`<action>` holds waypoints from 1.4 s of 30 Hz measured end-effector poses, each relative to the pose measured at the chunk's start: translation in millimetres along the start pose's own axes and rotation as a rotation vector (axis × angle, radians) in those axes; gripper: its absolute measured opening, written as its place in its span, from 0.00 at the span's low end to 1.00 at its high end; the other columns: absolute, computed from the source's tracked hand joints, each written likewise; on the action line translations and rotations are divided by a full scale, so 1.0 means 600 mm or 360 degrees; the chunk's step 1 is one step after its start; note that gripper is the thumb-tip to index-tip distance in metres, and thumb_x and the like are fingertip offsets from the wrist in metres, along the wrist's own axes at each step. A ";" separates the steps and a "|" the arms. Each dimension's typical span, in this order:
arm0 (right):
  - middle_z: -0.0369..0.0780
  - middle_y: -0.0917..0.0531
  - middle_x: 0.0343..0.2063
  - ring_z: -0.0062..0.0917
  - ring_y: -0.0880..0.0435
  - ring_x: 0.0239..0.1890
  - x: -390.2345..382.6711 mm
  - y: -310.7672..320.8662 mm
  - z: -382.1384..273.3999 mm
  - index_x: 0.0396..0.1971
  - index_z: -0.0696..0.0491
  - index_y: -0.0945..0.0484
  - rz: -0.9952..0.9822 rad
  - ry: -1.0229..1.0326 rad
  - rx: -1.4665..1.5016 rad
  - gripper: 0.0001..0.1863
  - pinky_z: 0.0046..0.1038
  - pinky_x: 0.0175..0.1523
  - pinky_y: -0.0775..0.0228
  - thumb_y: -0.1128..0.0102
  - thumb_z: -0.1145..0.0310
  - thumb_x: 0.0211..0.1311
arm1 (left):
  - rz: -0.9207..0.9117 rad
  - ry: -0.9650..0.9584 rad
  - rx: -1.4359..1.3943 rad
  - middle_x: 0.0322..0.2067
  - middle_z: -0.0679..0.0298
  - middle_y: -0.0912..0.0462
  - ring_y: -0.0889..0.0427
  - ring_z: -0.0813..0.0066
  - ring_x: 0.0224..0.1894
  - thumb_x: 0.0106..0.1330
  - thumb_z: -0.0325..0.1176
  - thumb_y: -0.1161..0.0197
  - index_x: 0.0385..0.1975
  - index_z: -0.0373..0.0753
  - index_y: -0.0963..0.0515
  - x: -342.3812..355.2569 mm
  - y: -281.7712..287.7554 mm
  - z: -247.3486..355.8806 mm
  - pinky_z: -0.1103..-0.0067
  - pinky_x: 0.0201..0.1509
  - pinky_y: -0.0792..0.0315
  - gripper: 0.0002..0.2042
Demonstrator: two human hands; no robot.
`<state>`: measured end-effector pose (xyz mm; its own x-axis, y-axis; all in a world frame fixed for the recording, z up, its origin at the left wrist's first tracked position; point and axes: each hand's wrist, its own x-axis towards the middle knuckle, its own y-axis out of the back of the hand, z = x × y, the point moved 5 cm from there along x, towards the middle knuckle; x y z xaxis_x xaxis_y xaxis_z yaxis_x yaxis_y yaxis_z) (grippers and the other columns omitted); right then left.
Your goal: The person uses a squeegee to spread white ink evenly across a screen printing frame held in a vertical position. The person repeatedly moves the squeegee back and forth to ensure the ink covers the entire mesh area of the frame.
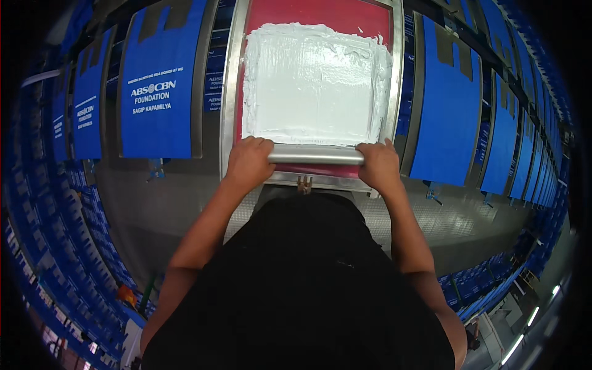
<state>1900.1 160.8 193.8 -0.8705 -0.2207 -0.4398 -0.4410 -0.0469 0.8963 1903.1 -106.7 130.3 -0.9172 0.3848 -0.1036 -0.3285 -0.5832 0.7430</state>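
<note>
Both my hands grip a silver squeegee bar [317,154] that lies crosswise near the close end of a screen printing frame [230,92]. My left hand [249,164] is wrapped round the bar's left end, and my right hand [379,165] closes round its right end. Just beyond the bar, thick white ink [311,89] covers a wide rectangle, with ridges heaped along its edges. Red screen mesh [320,13] shows beyond the ink and in a strip on the near side of the bar. The blade's lower edge is hidden.
Blue printed fabric panels [157,80] lie on boards to the left, and more blue panels [445,105] run in a row to the right. A small metal clamp [304,184] sits at the frame's near edge, close to my body. Blue sheets hang in rows farther out.
</note>
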 end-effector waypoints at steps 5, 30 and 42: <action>0.40 0.16 0.31 0.35 0.18 0.37 -0.015 -0.042 0.000 0.33 0.50 0.18 0.0315 0.0069 0.0014 0.19 0.53 0.65 0.43 0.38 0.79 0.33 | 0.0357 -0.0172 0.0037 0.32 0.57 0.22 0.23 0.56 0.38 0.38 0.24 0.34 0.32 0.38 0.23 -0.045 -0.035 -0.010 0.66 0.42 0.29 0.16; 0.44 0.15 0.32 0.37 0.16 0.38 0.324 0.110 0.112 0.39 0.46 0.18 0.0367 0.0073 -0.0147 0.19 0.41 0.45 0.26 0.42 0.71 0.42 | -0.0132 0.0214 0.0296 0.32 0.52 0.16 0.16 0.54 0.36 0.50 0.47 0.29 0.41 0.43 0.18 0.349 0.110 -0.081 0.67 0.41 0.23 0.21; 0.39 0.17 0.24 0.33 0.17 0.33 0.081 -0.008 0.044 0.36 0.46 0.17 0.0299 0.0056 -0.0140 0.17 0.50 0.67 0.48 0.45 0.76 0.44 | -0.0050 0.0129 0.0145 0.28 0.54 0.19 0.21 0.54 0.35 0.43 0.25 0.35 0.30 0.39 0.19 0.091 0.000 -0.034 0.63 0.40 0.27 0.11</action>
<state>1854.6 175.8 166.6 -0.9268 -0.2673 -0.2637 -0.2496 -0.0861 0.9645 1848.1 -100.3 111.2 -0.9230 0.3409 -0.1782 -0.3392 -0.5029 0.7950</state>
